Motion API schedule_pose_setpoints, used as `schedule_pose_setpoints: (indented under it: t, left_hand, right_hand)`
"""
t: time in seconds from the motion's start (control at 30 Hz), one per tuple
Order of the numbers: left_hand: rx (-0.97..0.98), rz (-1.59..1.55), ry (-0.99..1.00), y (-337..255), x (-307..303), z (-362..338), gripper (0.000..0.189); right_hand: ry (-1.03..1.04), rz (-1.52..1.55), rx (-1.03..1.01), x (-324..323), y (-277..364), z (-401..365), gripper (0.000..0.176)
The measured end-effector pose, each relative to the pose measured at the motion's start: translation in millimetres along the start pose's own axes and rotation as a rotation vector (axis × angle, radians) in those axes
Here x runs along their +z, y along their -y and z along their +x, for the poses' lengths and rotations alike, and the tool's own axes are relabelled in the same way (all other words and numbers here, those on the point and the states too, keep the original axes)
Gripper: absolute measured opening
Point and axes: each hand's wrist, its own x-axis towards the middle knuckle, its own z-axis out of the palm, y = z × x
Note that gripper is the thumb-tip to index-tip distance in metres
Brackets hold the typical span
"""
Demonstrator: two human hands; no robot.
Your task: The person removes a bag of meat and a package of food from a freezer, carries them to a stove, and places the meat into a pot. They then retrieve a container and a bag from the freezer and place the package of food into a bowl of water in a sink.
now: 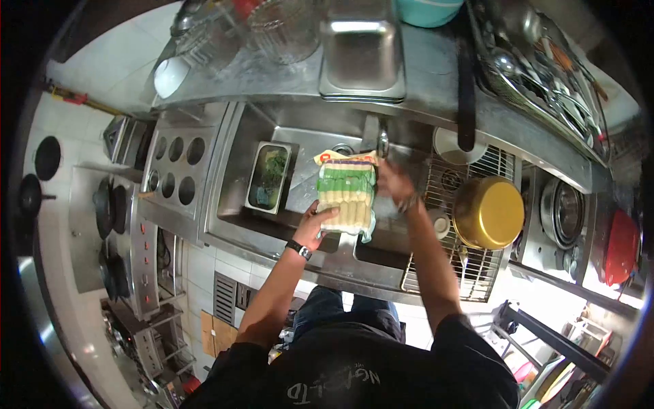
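A flat plastic pack of pale sausages [346, 194] with a green band is held up over the sink [310, 140]. My left hand [315, 225] grips its lower left side, thumb across the front. Beside the pack's upper right edge is my right hand [395, 183], smeared by motion; whether it touches the pack cannot be made out. Just above that hand the faucet [383, 140] stands at the back of the sink. To the left, a rectangular metal container [268, 177] with green leafy contents sits in the basin.
A wire rack [443, 273] on the right carries a gold pot [488, 213], a white bowl [458, 146] and a small cup. On the shelf above are stacked metal trays [362, 54], glass jars and a utensil basket [545, 82]. A panel with round holes [176, 150] adjoins the sink's left.
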Motion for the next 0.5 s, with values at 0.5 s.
schedule_pose_setpoints:
  t: [0.5]
  left_hand:
    - [-0.011,0.426,0.142,-32,45,61,0.049]
  right_hand:
    - [0.064,0.515,0.005,18,14,-42,0.054]
